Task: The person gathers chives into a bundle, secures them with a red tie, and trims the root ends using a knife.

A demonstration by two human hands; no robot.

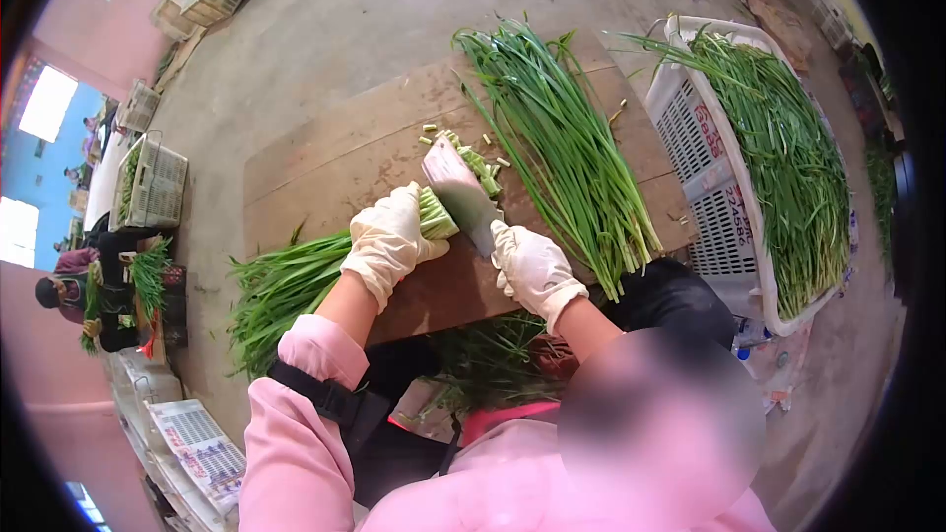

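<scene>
My left hand (386, 238), in a white glove, is closed around a bundle of long green garlic chives (296, 286), whose pale stem ends point right. A cleaver (463, 195) with a broad blade is in my gloved right hand (537, 268), its blade right beside the bundle's cut ends. Short cut stem pieces (483, 172) lie scattered just beyond the blade. All this is on a brown board (325, 177). A second, loose pile of chives (562, 138) lies on the board's right side, stems toward me.
A white plastic crate (709, 172) heaped with chives stands to the right of the board. Loose greens (493, 360) lie below the board's near edge. Another crate (158, 182) is at the left, with a seated person (74, 286) near it handling greens.
</scene>
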